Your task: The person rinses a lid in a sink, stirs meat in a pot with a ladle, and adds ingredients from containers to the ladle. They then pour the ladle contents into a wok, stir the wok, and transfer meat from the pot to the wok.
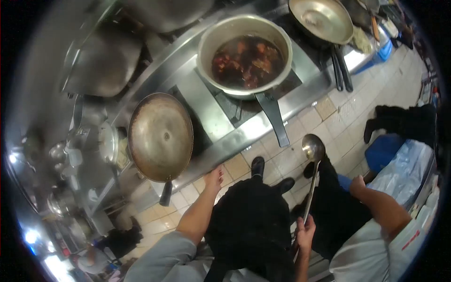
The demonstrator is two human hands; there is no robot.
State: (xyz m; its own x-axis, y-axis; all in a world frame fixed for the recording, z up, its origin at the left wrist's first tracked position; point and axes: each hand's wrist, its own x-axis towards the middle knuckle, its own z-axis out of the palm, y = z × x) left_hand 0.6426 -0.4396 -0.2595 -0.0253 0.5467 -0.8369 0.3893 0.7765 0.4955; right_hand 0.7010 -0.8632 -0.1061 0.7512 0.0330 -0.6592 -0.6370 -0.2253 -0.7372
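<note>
1. Where the steel desk (235, 144) runs diagonally across the view, it carries a deep pot (208, 51) of dark, glossy stew (247, 61), its black handle jutting over the front edge.
2. A wide, browned pan (162, 131) rests to the left of the pot, and a paler pan (323, 19) sits to its right.
3. Beige tiles cover the floor (305, 117); a blue container (383, 151) stands at the right beside clear plastic (403, 164).
4. Close on the right is a co-worker's bent arm (387, 204); another person (91, 258) is at the lower left, blurred.
5. The right hand (305, 232) grips the long handle of a ladle (315, 174). The ladle's bowl lies beyond that hand, toward the desk, above the floor and apart from the pot.
6. The left hand (214, 177) is released, fingers loosely curled, near the desk's front edge below the browned pan; whether it touches the edge I cannot tell.
</note>
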